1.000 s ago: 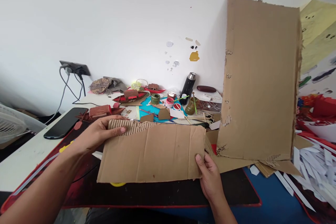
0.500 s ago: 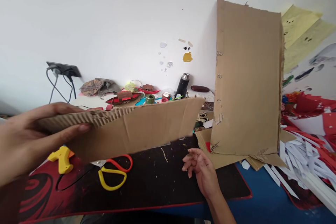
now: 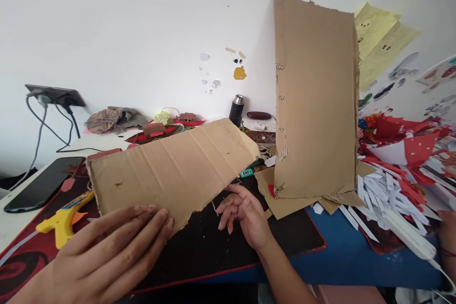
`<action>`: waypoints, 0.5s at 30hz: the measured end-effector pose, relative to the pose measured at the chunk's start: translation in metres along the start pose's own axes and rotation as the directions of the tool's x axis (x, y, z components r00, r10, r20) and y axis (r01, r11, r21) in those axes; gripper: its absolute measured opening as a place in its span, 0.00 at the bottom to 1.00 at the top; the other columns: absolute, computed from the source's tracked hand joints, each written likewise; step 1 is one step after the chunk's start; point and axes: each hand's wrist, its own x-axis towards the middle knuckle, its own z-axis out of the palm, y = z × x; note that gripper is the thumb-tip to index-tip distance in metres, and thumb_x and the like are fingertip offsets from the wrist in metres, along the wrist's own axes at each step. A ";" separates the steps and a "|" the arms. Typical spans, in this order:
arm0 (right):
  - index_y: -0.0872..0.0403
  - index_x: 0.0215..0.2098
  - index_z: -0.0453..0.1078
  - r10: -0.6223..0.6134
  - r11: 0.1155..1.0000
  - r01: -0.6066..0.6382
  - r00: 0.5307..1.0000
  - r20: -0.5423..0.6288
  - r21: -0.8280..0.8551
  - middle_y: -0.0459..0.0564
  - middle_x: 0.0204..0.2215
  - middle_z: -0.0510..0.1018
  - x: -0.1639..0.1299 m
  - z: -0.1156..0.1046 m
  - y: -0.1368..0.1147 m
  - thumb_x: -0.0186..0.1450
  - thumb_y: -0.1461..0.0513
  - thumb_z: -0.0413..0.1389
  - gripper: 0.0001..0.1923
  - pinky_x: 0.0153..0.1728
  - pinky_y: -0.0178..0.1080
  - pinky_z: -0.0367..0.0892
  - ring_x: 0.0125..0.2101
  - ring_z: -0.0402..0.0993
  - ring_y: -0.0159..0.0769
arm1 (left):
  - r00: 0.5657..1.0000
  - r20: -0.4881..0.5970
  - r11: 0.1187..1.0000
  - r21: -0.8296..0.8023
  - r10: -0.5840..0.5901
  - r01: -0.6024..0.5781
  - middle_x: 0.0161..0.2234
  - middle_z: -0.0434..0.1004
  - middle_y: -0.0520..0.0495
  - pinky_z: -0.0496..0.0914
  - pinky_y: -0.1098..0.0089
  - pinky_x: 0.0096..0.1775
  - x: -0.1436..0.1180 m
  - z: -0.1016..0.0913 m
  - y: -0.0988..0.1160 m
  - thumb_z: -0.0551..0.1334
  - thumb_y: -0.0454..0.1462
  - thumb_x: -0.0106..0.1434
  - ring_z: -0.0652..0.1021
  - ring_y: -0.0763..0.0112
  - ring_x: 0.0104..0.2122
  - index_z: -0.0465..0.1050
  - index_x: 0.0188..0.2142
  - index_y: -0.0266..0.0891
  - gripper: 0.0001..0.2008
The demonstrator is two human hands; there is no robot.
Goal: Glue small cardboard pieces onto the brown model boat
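My left hand (image 3: 117, 251) grips a torn, creased piece of cardboard (image 3: 171, 166) by its lower left edge, fingers across the face and thumb hidden behind it. The piece is tilted, with its right end raised and angled away. My right hand (image 3: 245, 216) is just below the piece's lower right edge, palm up, with loosely curled fingers apart and nothing in them. Whether its index fingertip touches the cardboard I cannot tell. Left of my left hand lies a yellow glue gun (image 3: 64, 223), partly covered. The scissors are hidden now.
A tall cardboard sheet (image 3: 315, 99) leans upright against the wall. White paper strips (image 3: 388, 199) are heaped at right, near a person's arm (image 3: 448, 242) at the edge. A phone (image 3: 42, 183) lies at left. A black flask (image 3: 236, 110) and small red boats (image 3: 153, 132) stand behind.
My left hand has turned the cardboard piece so its broad face shows, covering the scissors. My right hand stays open below it. The view has swung right, bringing a person's arm into sight.
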 end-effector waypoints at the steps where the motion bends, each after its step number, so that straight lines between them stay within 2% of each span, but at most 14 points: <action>1: 0.53 0.60 0.80 0.003 1.000 -0.003 1.000 0.006 0.001 0.57 0.37 0.93 0.002 0.002 0.000 0.73 0.33 0.67 0.36 0.20 0.30 0.72 0.25 0.90 0.41 | 0.999 0.001 0.999 0.027 0.041 -0.041 0.60 0.90 0.60 0.71 0.58 0.77 0.000 0.002 -0.002 0.62 0.18 0.73 0.90 0.66 0.56 0.70 0.77 0.59 0.43; 5: 0.56 0.52 0.81 0.029 1.000 -0.029 0.999 0.015 -0.007 0.58 0.37 0.93 0.010 0.013 0.001 0.72 0.31 0.67 0.37 0.18 0.30 0.72 0.23 0.89 0.40 | 0.994 0.029 0.994 0.019 0.104 -0.105 0.61 0.90 0.58 0.67 0.61 0.79 -0.002 0.007 -0.007 0.60 0.16 0.72 0.89 0.68 0.59 0.77 0.72 0.54 0.39; 10: 0.54 0.34 0.75 0.059 0.998 -0.062 0.986 -0.154 -0.010 0.53 0.26 0.89 0.017 0.022 0.002 0.70 0.35 0.72 0.33 0.16 0.28 0.67 0.18 0.84 0.36 | 0.985 0.046 0.986 0.022 0.166 -0.167 0.60 0.91 0.57 0.63 0.63 0.81 -0.004 0.010 0.001 0.56 0.16 0.72 0.87 0.70 0.62 0.81 0.68 0.48 0.36; 13: 0.53 0.30 0.73 0.067 0.997 -0.071 0.974 -0.217 -0.012 0.52 0.23 0.88 0.020 0.026 0.000 0.67 0.36 0.76 0.33 0.15 0.28 0.65 0.16 0.82 0.34 | 0.989 0.056 0.990 0.012 0.137 -0.138 0.61 0.90 0.58 0.66 0.64 0.79 -0.008 0.010 0.004 0.58 0.17 0.72 0.87 0.69 0.61 0.79 0.70 0.50 0.37; 15: 0.53 0.30 0.74 0.062 0.998 -0.066 0.975 -0.212 -0.010 0.53 0.24 0.88 0.020 0.029 -0.003 0.66 0.36 0.76 0.33 0.15 0.29 0.65 0.16 0.81 0.34 | 0.995 0.077 0.997 -0.050 0.059 -0.055 0.62 0.90 0.59 0.67 0.62 0.79 -0.011 0.003 -0.005 0.60 0.18 0.73 0.87 0.68 0.61 0.78 0.71 0.55 0.37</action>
